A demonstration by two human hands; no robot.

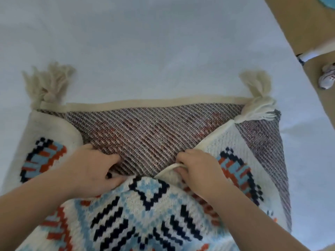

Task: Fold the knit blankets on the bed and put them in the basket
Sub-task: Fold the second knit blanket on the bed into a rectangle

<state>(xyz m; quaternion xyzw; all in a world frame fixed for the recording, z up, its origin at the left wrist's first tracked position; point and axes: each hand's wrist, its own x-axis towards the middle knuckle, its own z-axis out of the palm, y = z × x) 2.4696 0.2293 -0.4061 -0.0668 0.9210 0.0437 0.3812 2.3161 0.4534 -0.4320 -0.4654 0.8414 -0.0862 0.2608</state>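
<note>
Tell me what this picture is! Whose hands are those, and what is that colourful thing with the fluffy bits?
There is no machine here. A person wears a camera on their head, so you look down at their own two hands. The left hand and the right hand both grip the edge of a knit blanket with blue, orange and black patterns. It lies on a bed with a white sheet. Part is turned over, showing its stripy back. The fluffy bits are tassels at its corners. A shoe sits on the floor beside the bed.

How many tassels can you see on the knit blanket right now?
2: one cream tassel at the far left corner of the knit blanket, one tassel at the far right corner. Others may be hidden under folds.
</note>
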